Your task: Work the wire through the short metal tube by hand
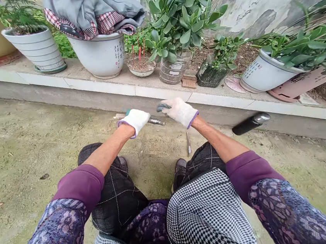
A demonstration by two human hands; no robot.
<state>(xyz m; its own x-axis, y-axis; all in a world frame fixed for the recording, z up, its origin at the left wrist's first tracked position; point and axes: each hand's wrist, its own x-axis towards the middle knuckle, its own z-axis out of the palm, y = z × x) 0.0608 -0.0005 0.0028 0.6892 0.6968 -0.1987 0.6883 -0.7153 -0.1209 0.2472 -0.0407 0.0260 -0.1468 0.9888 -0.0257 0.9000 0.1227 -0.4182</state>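
My left hand (136, 121), in a white work glove with a purple cuff, is closed around a slim rod (157, 121). A pale, wood-like end of the rod sticks out to the left, and a dark end with shiny coil-like rings to the right. Just right of that end is my right hand (181, 111), in a matching glove with grey-coated fingertips. Its fingers are bent together; anything between them is too small to make out. Below it on the ground lies a short thin piece (188, 144) with a ringed lower end.
A low tiled ledge (104, 88) runs across in front, bearing a white pot with clothes (97, 55), a jade plant (189, 22), a small brush (189, 81) and other pots. A black flask (250, 123) leans near the ledge at right. My knees flank the ground below.
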